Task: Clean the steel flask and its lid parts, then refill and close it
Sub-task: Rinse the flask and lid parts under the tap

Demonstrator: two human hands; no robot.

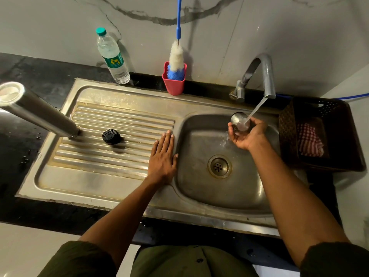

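The tall steel flask (38, 112) stands upside down on the ribbed drainboard at the left. A black inner lid (111, 136) lies on the ribs beside it. Over the basin, my right hand (248, 134) grips the small steel cap cup (238, 120) under the running stream from the tap (265, 76). Water lands in the cup and spills down into the basin. My left hand (162, 158) rests flat, fingers straight, on the drainboard at the basin's left rim.
A plastic water bottle (112, 56) with a green cap stands behind the sink (199, 198). A red cup (174, 82) holds a blue-handled bottle brush (176, 56). A dark basket (343, 136) with a checked cloth (308, 140) sits to the right.
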